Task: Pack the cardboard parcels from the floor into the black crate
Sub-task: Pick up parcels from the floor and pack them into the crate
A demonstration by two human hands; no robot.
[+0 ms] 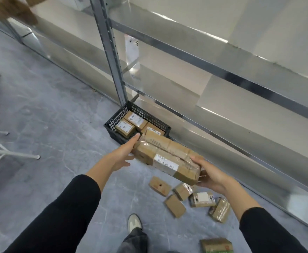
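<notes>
Head view: long taped parcel (166, 156), long axis pointing at black crate (116, 117); left hand (125, 152) flat against far end, right hand (211, 175) gripping near end.

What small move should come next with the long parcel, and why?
Probably ease the long parcel forward and down onto the three small parcels in the black crate; the left hand and right hand hold it aloft near its rim.

Parcels (125, 127) in crate (119, 114) — floor parcels (175, 205) nearer
</notes>
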